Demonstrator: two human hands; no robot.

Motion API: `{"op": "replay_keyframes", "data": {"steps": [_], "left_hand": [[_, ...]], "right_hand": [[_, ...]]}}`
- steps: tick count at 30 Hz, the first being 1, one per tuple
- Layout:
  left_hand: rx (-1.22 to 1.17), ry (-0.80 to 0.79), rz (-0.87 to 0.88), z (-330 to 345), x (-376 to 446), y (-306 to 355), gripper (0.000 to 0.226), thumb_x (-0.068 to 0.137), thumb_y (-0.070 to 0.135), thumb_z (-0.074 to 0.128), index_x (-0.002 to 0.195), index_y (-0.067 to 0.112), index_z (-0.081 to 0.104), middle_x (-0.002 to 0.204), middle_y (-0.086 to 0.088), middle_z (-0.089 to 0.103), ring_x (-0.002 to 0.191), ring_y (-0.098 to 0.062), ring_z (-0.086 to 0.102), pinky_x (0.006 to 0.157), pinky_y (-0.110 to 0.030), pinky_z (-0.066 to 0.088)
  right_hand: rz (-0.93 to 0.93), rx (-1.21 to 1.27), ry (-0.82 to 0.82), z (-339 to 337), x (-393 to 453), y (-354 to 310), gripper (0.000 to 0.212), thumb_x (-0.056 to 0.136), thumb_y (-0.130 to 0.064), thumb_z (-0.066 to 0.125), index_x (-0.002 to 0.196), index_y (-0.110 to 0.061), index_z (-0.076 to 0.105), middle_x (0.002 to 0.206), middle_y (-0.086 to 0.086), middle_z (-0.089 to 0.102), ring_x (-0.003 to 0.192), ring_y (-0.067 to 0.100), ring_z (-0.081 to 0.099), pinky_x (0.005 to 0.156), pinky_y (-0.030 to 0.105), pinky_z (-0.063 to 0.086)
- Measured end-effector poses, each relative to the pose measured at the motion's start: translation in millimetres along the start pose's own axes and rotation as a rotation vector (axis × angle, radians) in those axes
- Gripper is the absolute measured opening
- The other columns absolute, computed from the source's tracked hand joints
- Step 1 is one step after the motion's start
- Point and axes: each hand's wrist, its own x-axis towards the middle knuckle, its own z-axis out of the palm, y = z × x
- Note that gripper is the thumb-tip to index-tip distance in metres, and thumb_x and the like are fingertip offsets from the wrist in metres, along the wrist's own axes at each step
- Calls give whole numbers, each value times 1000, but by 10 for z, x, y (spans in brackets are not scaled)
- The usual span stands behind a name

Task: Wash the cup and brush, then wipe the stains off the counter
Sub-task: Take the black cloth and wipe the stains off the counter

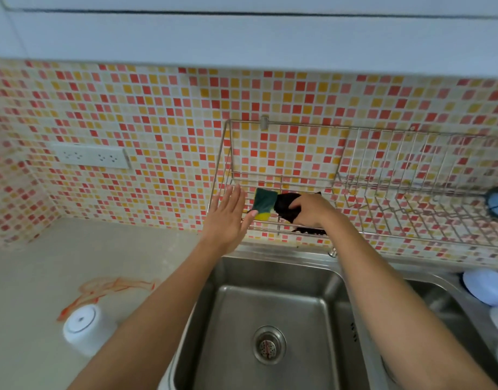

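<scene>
Both hands are at the rack above the sink: our left grip is flat open beside the sponge, our right grip clutches a dark cloth. Left of the sink, the cup sits upturned and the orange stains remain on the desk, so we judge wiping is left.

Sink basin open below arms; wire rack juts from wall above; counter holds upturned cup.

The sink is brushed stainless steel with a dull sheen, its drain strainer shinier metal. Left of the sink, the worktop looks like smooth, matt beige stone, and the upturned cup on it is glossy white. Above the sink, the rack is thin polished wire; on it lie a spongy green-and-yellow scourer and a dark, matt cloth. The wall behind is glossy mosaic tile.
</scene>
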Motion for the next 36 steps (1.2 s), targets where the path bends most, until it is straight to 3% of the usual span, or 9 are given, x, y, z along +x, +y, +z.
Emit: {"op": "replay_keyframes", "data": {"steps": [5, 7, 10, 15, 21, 28, 31, 33, 36], "left_hand": [[-13, 42, -6, 33, -126, 5, 78, 84, 66, -12, 145, 18, -22, 159, -4, -22, 143, -19, -27, 119, -39, -14], [-91, 70, 2, 46, -231, 4, 82, 87, 68, -5, 148, 16, -20, 158, -4, -23, 143, -17, -27, 120, -40, -10], [-245, 146, -16, -36, -420, -24, 83, 89, 69, 7, 151, 19, -17, 158, 1, -23, 144, -14, -26, 120, -36, -11], [-326, 258, -89, -293, -904, -264, 80, 89, 71, 11, 149, 27, -18, 158, 7, -23, 143, -8, -25, 116, -29, -15], [-357, 314, -249, -192, -1660, -1078, 73, 96, 61, 22, 153, 25, -7, 160, 6, -14, 146, -7, -18, 119, -33, -6], [-564, 436, -545, 434, -2642, -2085, 77, 90, 52, 53, 150, 14, 23, 159, 3, 15, 148, -10, 2, 120, -43, 16], [-748, 341, -628, 699, -2908, -2302, 79, 83, 42, 71, 147, 21, 28, 154, 1, 30, 146, -13, 21, 116, -46, 27], [-835, 256, -645, 852, -3005, -2415, 80, 79, 42, 75, 144, 23, 32, 144, 7, 43, 137, -11, 37, 110, -43, 36], [-912, 163, -635, 1033, -3021, -2513, 91, 70, 42, 83, 143, 21, 34, 139, 9, 46, 132, -6, 40, 111, -22, 33]], "right_hand": [[105, 422, 354, 13, -163, 152, 16, 93, -16, 54, 86, -7, 65, 63, 2, 56, 62, 22, 54, 45, 22, 33], [188, 712, 427, -47, -209, 165, 16, 93, -23, 55, 88, -10, 63, 72, 6, 62, 68, 23, 59, 49, 21, 41], [206, 1403, 373, -156, -423, 16, 34, 78, -32, 76, 107, -18, 64, 103, 8, 70, 93, 25, 68, 79, 40, 58], [84, 1673, 145, -44, -836, -523, 27, 81, -24, 76, 104, -14, 66, 97, 5, 75, 89, 21, 71, 74, 38, 58], [91, 1515, 3, 966, -916, -1301, 31, 82, -12, 72, 111, -8, 61, 100, 10, 73, 88, 23, 70, 80, 37, 56], [33, 810, -8, 2437, -994, -2219, 30, 92, -25, 61, 118, -13, 49, 109, 9, 66, 96, 28, 64, 78, 33, 47], [-58, 563, -181, 3022, -1116, -2523, 40, 94, -42, 54, 126, -18, 49, 117, 6, 64, 107, 27, 61, 86, 32, 46], [-133, 357, -273, 3333, -1154, -2606, 48, 94, -56, 39, 121, -21, 57, 117, 2, 64, 109, 27, 60, 93, 36, 45], [-229, 61, -117, 3622, -1137, -2613, 55, 94, -49, 20, 96, -22, 68, 105, 2, 67, 102, 29, 62, 89, 40, 47]]}}
